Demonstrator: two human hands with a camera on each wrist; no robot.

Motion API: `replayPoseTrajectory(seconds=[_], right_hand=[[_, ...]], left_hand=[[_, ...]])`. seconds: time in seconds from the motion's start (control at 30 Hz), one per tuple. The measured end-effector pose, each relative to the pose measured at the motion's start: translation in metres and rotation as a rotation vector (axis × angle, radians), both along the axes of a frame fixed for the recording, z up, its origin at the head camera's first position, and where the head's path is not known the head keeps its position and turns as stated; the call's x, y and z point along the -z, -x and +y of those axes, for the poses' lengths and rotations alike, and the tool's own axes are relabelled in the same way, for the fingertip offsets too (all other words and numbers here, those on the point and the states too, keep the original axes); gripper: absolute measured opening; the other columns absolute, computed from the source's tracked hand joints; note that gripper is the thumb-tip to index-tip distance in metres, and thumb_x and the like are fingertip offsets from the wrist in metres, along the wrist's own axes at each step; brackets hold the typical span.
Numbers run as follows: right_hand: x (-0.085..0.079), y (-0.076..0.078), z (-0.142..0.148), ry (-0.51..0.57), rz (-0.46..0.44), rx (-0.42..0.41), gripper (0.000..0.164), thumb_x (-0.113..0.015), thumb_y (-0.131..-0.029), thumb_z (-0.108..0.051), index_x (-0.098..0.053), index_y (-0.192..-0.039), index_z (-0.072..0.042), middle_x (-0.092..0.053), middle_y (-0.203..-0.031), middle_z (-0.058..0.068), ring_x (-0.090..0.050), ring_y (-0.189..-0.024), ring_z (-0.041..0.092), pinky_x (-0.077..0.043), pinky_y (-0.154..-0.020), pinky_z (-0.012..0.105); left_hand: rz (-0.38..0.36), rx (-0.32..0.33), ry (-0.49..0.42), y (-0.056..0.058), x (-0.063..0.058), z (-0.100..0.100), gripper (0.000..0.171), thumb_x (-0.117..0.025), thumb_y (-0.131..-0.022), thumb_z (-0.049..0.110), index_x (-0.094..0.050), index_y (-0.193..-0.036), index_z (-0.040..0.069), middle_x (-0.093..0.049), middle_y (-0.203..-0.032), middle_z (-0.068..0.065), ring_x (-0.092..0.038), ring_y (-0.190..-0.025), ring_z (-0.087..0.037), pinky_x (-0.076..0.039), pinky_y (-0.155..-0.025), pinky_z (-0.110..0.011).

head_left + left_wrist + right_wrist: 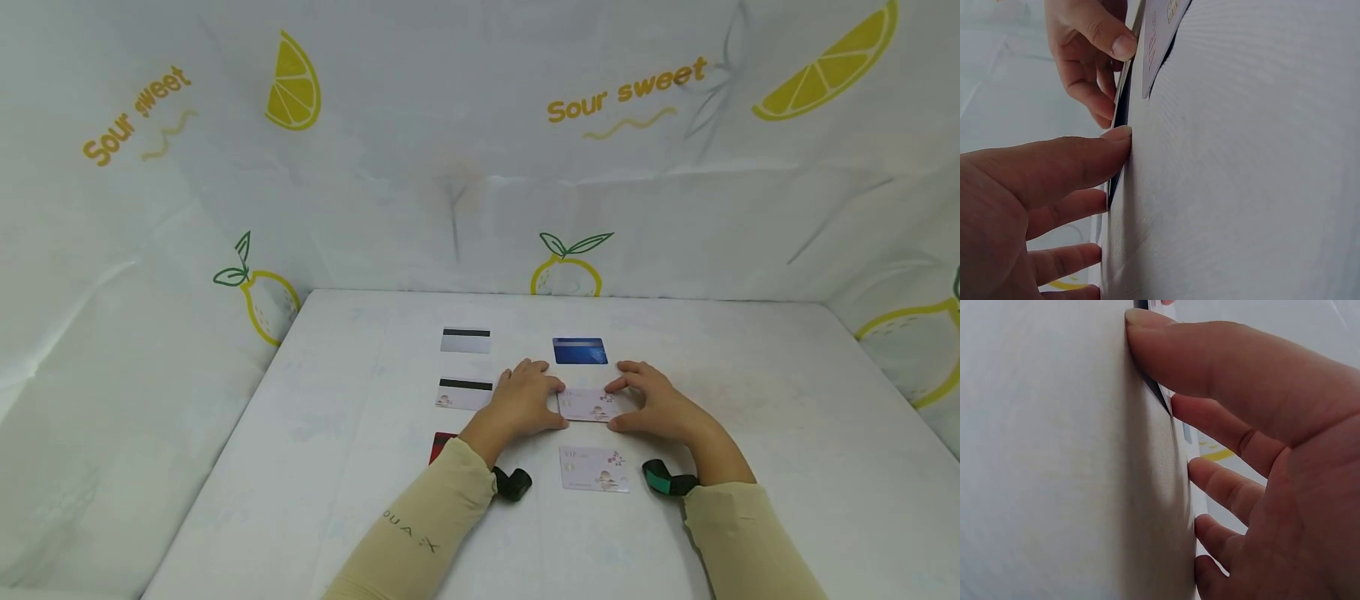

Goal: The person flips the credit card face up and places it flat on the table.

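Note:
A pale pink card [588, 405] with a small printed figure lies flat between my two hands in the head view. My left hand [522, 400] holds its left end, thumb at the near corner and index finger at the far one. At the right end, my right hand [660, 408] grips the card's corners the same way. Both wrist views show the card edge-on, its dark underside [1159, 394] visible beside the right thumb. The other fingers of each hand spread out past the card. A matching VIP card [594, 469] lies just nearer, below the held one.
Beyond the held card lies a blue card [580, 351]. In a column to the left are a white card with a black stripe [466, 342], another striped card [464, 395] and a red card [441, 447], partly hidden by my left arm. The white table [337, 400] meets a lemon-print cloth [420, 208].

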State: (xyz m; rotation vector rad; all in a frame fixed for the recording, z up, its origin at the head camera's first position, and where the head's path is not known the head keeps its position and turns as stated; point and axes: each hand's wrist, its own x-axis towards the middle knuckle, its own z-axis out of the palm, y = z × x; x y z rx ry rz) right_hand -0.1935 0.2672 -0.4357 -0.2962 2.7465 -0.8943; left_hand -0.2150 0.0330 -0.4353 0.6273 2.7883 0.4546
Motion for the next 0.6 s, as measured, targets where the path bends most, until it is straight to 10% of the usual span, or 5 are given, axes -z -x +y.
replayPoseTrajectory(seconds=[0.6], right_hand=[[0.0015,-0.0001,0.0004,0.017,-0.015,0.007,0.050,-0.083,-0.074,-0.030,-0.064,-0.116,-0.011,-0.026,-0.156,0.023,-0.015,-0.143,0.050,-0.018,-0.110,0.071]], left_hand=[[0.016,0.005,-0.001,-0.0015,-0.0011,-0.0006,0.052,-0.077,-0.081,0.047,-0.064,-0.128,0.029,-0.043,-0.152,0.000,-0.029,-0.147,-0.026,-0.027,-0.116,-0.053]])
